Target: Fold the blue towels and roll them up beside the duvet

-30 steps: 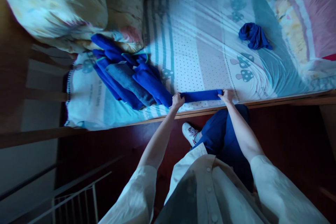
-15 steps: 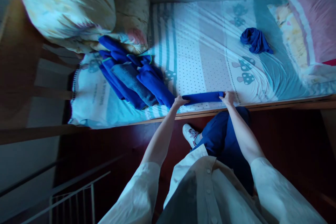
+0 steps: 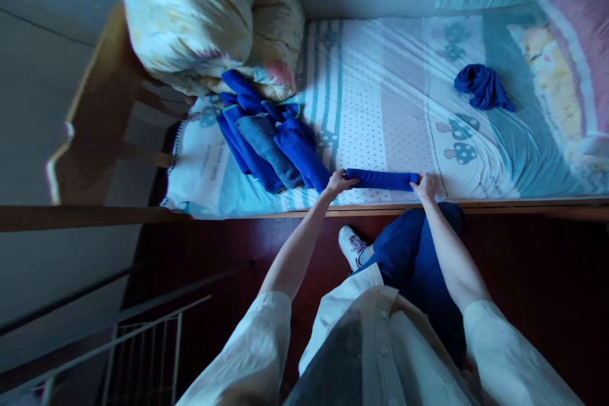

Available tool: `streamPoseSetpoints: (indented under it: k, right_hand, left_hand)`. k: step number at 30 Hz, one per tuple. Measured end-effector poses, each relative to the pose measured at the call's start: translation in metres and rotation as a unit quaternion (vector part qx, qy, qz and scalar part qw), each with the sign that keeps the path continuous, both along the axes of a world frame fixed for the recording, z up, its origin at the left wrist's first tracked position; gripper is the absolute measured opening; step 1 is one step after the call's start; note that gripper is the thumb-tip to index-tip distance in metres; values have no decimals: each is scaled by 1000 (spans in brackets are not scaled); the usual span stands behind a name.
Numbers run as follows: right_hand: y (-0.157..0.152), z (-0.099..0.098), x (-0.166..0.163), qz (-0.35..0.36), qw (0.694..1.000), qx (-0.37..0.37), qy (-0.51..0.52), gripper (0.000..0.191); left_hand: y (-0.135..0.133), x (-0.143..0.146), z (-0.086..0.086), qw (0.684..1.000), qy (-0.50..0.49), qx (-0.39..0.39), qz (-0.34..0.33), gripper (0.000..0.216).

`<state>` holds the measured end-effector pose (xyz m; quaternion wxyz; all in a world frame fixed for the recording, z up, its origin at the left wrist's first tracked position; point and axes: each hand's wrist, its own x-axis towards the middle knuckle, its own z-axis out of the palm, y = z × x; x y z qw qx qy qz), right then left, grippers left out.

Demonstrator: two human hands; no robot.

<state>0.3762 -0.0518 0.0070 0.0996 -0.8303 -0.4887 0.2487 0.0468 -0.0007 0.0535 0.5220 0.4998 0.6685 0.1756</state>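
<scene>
A narrow blue cloth (image 3: 382, 179), folded or rolled into a long strip, lies along the front edge of the bed. My left hand (image 3: 340, 183) is closed on its left end, and my right hand (image 3: 423, 188) grips the right end. Just left of my left hand is a heap of folded blue cloths (image 3: 302, 153), with a grey-blue folded cloth (image 3: 270, 149) among them. Farther right on the sheet, apart from both hands, rests a crumpled dark blue cloth (image 3: 484, 87).
The bed (image 3: 361, 108) has a patterned sheet and a wooden front rail (image 3: 514, 207). Large bundled bedding (image 3: 190, 13) fills its left end, beside a wooden headboard (image 3: 95, 120). A pink pillow (image 3: 580, 44) lies at the right. Metal railings (image 3: 143, 330) stand lower left.
The view has shifted, so the bed appears farther right. Both hands still hold the strip's ends, which now looks narrower and rounder.
</scene>
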Motion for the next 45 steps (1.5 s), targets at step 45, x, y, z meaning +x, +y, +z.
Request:
streamPoseSetpoints:
  k: [45]
  right_hand:
    - [105, 163, -245, 143, 871, 260, 391, 42]
  left_hand:
    - [32, -24, 0, 959, -65, 203, 187, 36]
